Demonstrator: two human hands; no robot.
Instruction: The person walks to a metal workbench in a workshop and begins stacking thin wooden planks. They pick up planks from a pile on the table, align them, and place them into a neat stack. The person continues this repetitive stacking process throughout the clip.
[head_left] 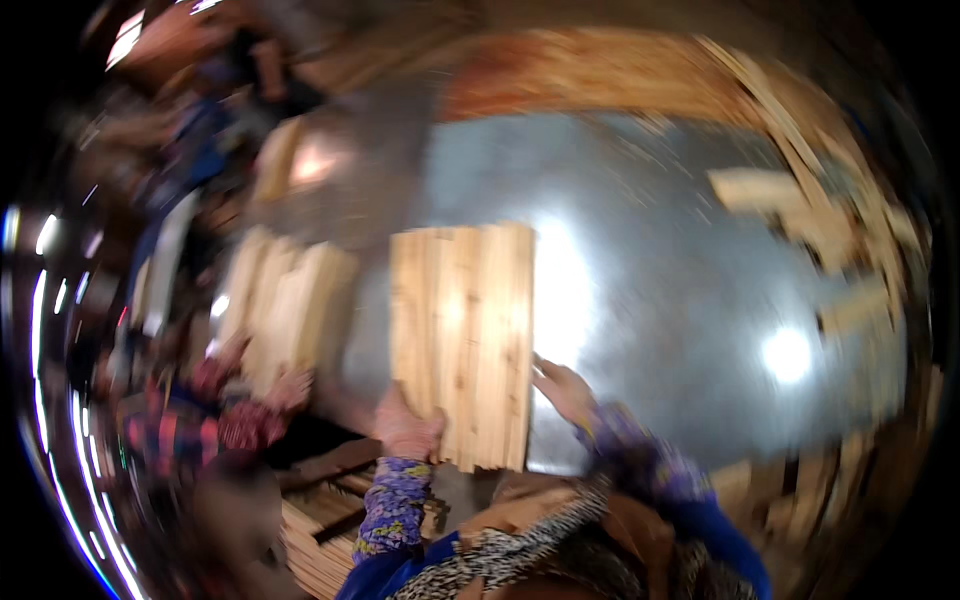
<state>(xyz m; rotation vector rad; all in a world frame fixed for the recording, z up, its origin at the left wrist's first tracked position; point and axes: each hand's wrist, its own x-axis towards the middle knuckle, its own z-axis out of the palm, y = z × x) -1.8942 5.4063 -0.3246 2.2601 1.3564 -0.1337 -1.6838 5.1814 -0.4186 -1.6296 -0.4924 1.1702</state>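
A row of pale wooden slats (462, 340), set side by side, lies on the shiny metal tabletop in front of me, its near end reaching the table's front edge. At its lower left corner my left hand (408, 428) is closed on the outer slat, with the thumb towards the top faces. Opposite, my right hand (565, 388) has its fingertips against the right side of the row, so the slats sit between both hands. Motion blur softens the right fingers, and their tips are partly hidden by the wood.
Left of me, a co-worker's hands (290, 388) hold another bundle of slats (290, 305). Loose wood offcuts (790, 205) lie at the table's right side. A brown board (600, 75) runs along the far edge. More slats (320, 545) are stacked below, near my left arm.
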